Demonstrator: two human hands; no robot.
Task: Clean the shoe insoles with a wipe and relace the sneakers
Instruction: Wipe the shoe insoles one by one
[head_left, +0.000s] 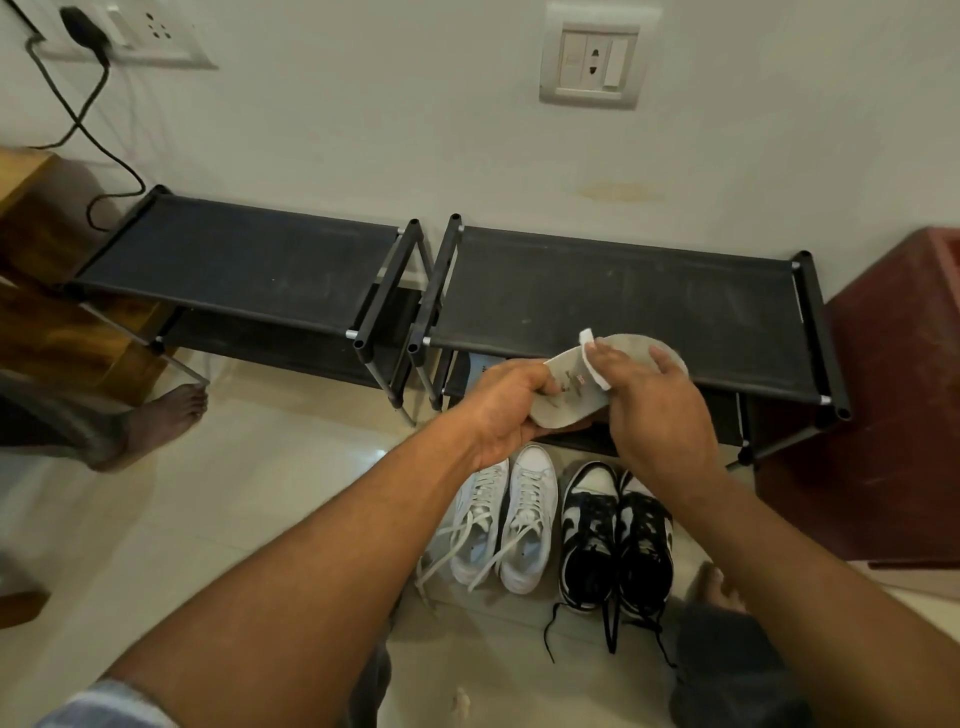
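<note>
Insole (629, 349): grey, worn; held in the air in front of the front edge of the right-hand shoe rack (623, 291), above the sneakers; long axis running from lower left to upper right
Wipe (588, 340): white; lying across the top face of the insole near its middle; one corner sticking up past the insole's far edge
Left hand (511, 405): fingers curled tight round the near, lower end of the insole; thumb on its top face
Right hand (654, 410): fingers nearly straight and spread; laid flat over the wipe, pressing it to the insole; fingertips reaching the insole's far edge
White sneakers (506, 525): pair side by side on the floor (234, 519), toes towards the rack; laces loose, trailing left
Black-and-white sneakers (615, 535): pair just right of the white pair; black laces undone, trailing towards the viewer
Left-hand shoe rack (244, 265): black, beside the right-hand one, against the wall
</note>
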